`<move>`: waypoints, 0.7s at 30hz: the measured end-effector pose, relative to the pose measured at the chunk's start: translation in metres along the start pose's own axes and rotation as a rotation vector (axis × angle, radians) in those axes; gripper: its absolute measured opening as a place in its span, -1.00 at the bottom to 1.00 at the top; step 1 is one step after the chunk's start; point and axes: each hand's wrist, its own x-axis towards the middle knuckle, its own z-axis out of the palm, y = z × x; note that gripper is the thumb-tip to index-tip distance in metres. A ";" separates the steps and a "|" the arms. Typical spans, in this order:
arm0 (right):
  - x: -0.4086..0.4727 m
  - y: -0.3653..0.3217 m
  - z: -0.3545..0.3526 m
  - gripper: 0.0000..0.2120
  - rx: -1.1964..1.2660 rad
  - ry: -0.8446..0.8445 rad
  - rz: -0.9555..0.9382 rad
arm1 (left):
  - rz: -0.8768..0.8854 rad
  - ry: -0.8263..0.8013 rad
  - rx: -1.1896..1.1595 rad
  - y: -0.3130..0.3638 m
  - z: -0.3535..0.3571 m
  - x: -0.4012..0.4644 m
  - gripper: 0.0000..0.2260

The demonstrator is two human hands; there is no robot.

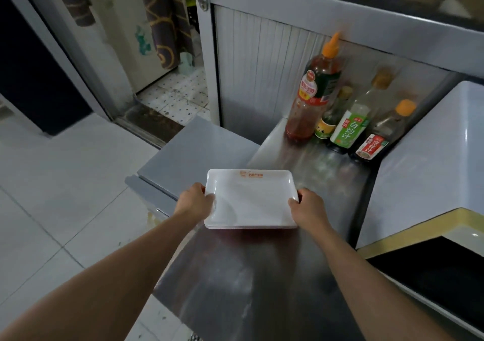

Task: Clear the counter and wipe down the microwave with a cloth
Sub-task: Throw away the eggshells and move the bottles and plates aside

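A white rectangular tray (250,199) with orange print on its far rim is held over the steel counter (248,283); it looks like a stack of two or three. My left hand (195,200) grips its left edge and my right hand (307,205) grips its right edge. The white microwave (429,162) stands at the right, with its dark door (440,277) facing the near right. No cloth is in view.
Several sauce bottles (314,91) stand at the back of the counter against a ribbed metal wall. A grey unit (193,152) sits left of the counter. White tiled floor (52,196) lies to the left, with a doorway beyond.
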 end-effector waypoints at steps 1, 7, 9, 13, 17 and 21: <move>0.005 -0.001 -0.004 -0.85 0.013 0.019 0.014 | 0.018 -0.007 0.009 0.009 -0.002 0.009 -0.80; 0.039 -0.004 -0.024 -0.80 0.041 0.109 0.106 | 0.132 -0.061 0.003 0.063 0.000 0.061 -0.80; 0.052 -0.004 -0.027 -0.81 0.067 0.150 0.149 | 0.174 -0.064 0.005 0.080 0.004 0.079 -0.80; 0.076 -0.004 -0.028 -0.78 0.149 0.237 0.298 | 0.235 -0.095 0.033 0.111 0.014 0.110 -0.78; 0.093 0.004 -0.025 -0.78 0.165 0.295 0.400 | 0.300 -0.151 0.046 0.132 0.031 0.135 -0.78; 0.102 0.013 -0.021 -0.79 0.160 0.312 0.419 | 0.347 -0.184 0.047 0.144 0.046 0.152 -0.76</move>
